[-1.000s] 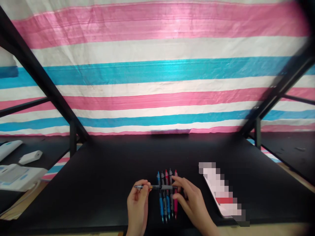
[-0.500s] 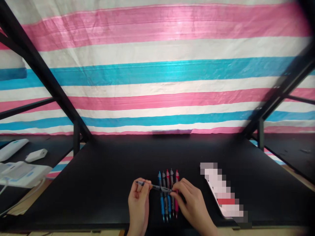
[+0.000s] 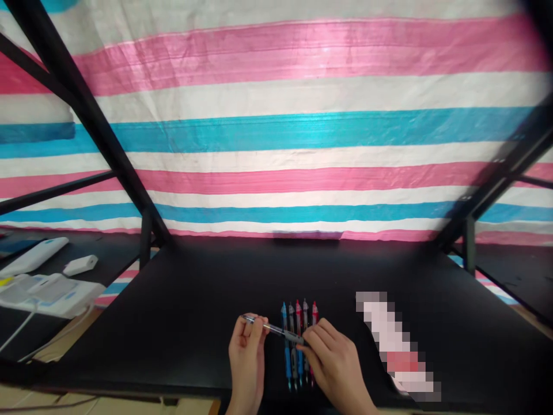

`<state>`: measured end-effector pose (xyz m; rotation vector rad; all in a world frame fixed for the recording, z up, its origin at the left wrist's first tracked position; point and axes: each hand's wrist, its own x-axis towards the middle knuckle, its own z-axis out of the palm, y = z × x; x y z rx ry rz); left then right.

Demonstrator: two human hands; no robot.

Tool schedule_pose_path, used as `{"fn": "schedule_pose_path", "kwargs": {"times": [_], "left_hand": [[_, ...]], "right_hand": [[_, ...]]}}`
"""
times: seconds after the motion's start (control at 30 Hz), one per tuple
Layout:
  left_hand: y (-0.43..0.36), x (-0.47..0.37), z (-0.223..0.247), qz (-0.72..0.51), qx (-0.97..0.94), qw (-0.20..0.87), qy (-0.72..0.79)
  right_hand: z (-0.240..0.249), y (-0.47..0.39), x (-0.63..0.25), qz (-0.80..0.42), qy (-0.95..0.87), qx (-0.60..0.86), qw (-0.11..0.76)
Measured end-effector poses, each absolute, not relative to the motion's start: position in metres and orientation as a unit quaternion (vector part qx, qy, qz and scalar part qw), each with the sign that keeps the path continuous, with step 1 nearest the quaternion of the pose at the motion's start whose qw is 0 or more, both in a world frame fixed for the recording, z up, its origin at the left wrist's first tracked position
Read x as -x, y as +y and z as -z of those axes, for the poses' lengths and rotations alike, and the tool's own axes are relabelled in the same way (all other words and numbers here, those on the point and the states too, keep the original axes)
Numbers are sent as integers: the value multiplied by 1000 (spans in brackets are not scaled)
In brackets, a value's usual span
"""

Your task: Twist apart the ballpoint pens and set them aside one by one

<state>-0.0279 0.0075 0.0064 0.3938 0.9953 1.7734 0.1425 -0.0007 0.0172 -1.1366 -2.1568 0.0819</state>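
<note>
A pen with a clear barrel and a dark grey section (image 3: 276, 330) is held across the front of the black table, sloping slightly down to the right. My left hand (image 3: 247, 351) pinches its left part between thumb and fingers. The fingers of my right hand (image 3: 337, 358) are closed on its right end, hiding the tip. Beneath the held pen, several pens lie side by side on the table, among them a blue pen (image 3: 284, 314) at the left and a red pen (image 3: 314, 311) at the right. My right hand partly covers the rightmost ones.
A pixelated pale pink object (image 3: 391, 331) lies right of my right hand on the black table (image 3: 194, 311). Black frame bars (image 3: 99, 127) rise at both sides before a striped sheet (image 3: 302, 132). At far left are a white power strip (image 3: 82, 297), cables and a white adapter (image 3: 80, 265).
The view has shifted a little, so everything sits slightly further right. Both hands still hold the pen; its grey section looks turned, and my right fingers are curled more tightly at its end.
</note>
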Motion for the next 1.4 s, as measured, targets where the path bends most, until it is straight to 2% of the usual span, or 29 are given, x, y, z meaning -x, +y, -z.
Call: {"fn": "schedule_pose_path", "kwargs": {"times": [0.3, 0.47, 0.73, 0.8, 0.97, 1.17, 1.4], "left_hand": [[6, 30, -22, -744, -171, 517, 387], [5, 37, -35, -751, -182, 522, 362], [4, 44, -48, -758, -205, 525, 328], [5, 45, -48, -760, -207, 518, 333], [10, 54, -47, -751, -212, 462, 422], [8, 73, -47, -722, -265, 390, 506], [9, 83, -34, -710, -301, 398, 496]], "right_hand": [[-15, -1, -128, -91, -799, 430, 410], [-10, -3, -115, -193, -761, 421, 454], [-15, -11, -100, -359, -699, 424, 450], [-19, -11, -99, -350, -703, 427, 449], [-26, -8, -108, -232, -739, 426, 468], [1, 1, -126, -109, -727, 440, 515], [20, 1, -128, -115, -716, 443, 527]]}}
